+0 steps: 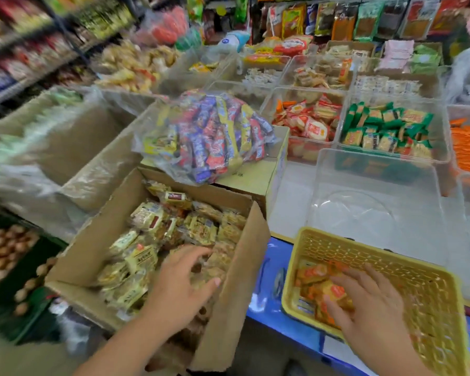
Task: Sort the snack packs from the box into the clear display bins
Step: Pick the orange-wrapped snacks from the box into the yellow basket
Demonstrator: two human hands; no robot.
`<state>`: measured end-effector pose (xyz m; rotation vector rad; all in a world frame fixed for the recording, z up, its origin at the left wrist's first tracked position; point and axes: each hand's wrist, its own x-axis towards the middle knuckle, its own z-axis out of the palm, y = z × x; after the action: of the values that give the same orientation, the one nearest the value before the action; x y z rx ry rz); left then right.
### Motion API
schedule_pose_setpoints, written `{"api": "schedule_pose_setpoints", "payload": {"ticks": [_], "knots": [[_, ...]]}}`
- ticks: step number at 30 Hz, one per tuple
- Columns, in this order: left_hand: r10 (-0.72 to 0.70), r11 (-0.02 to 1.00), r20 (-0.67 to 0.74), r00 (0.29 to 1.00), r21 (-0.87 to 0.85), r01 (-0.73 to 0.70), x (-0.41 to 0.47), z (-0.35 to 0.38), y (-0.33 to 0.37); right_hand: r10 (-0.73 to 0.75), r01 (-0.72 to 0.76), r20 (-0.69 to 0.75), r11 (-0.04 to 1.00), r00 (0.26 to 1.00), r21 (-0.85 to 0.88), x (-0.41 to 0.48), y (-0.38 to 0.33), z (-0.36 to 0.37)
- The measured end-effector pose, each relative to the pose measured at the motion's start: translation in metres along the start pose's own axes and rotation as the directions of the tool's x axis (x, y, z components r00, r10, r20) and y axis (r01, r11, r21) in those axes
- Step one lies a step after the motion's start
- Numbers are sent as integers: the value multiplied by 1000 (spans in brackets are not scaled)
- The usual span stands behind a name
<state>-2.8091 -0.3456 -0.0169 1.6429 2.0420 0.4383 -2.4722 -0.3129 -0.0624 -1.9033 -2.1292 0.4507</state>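
Observation:
An open cardboard box (236,267) at lower centre is full of small yellow and brown snack packs (147,221). My left hand (185,280) reaches into the box with fingers spread over the packs near its right wall. My right hand (369,302) lies with spread fingers on orange snack packs (312,275) inside a yellow plastic basket (407,270) at lower right. Behind the basket stands an empty clear display bin (375,169). The frame is blurred, so I cannot see whether either hand holds a pack.
Clear bins behind hold red-orange packs (310,118), green packs (385,128) and orange packs (467,147). A clear bag of blue, red and yellow snacks (209,137) lies on a closed carton (263,172). More cartons sit left, stocked shelves at the back.

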Motion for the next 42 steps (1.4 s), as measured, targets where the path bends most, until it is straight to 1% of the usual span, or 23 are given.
{"api": "schedule_pose_setpoints", "payload": {"ticks": [2,4,6,8,9,11,14,15,16,18,20,22,24,27,29,31,34,37,40,42], "knots": [[-60,987,-27,998,147,63,0,-24,-45,-108,106,44,993,993,57,11,-42,6],[-112,961,17,994,256,104,6,-45,-88,-230,219,77,967,970,129,19,-84,16],[-139,952,121,983,290,99,17,-61,-126,-351,322,128,925,928,199,24,-126,27],[-127,959,268,955,280,49,30,-72,-156,-414,366,216,902,884,231,31,-167,40],[-101,965,341,935,262,9,36,-74,-166,-411,357,275,906,869,226,34,-187,47],[-22,973,457,889,214,-85,43,-73,-183,-373,343,354,928,858,144,42,-225,62],[58,975,549,834,148,-166,49,-69,-196,-330,406,435,909,838,-94,59,-274,88],[69,976,576,814,131,-175,50,-69,-198,-292,402,491,906,821,-131,65,-287,98],[81,974,607,791,122,-193,50,-68,-199,-227,359,563,924,795,-134,70,-299,109],[112,956,671,733,129,-264,49,-68,-200,-88,228,702,968,707,-108,79,-318,131],[119,935,716,688,153,-320,48,-71,-201,-15,168,766,978,643,-121,83,-326,150],[146,924,714,685,149,-352,49,-75,-207,31,101,786,988,618,-118,85,-328,163],[183,928,691,699,114,-355,50,-81,-217,83,11,793,994,604,-112,86,-325,173],[204,938,646,736,87,-337,50,-91,-234,140,21,817,983,559,-182,83,-326,186],[212,955,595,775,44,-294,52,-97,-242,152,24,818,980,555,-199,81,-328,191],[231,966,510,828,-17,-259,56,-103,-246,154,12,815,981,559,-193,81,-329,191],[245,969,375,894,-67,-238,65,-113,-246,96,43,833,989,545,-142,78,-324,181],[232,971,303,924,-122,-204,78,-120,-237,-5,70,831,997,556,-41,69,-311,163],[264,963,276,924,-129,-237,95,-120,-220,-70,150,815,989,575,-21,56,-297,145],[306,952,309,901,-91,-293,108,-112,-203,-109,218,800,976,590,-28,45,-291,137]]}}
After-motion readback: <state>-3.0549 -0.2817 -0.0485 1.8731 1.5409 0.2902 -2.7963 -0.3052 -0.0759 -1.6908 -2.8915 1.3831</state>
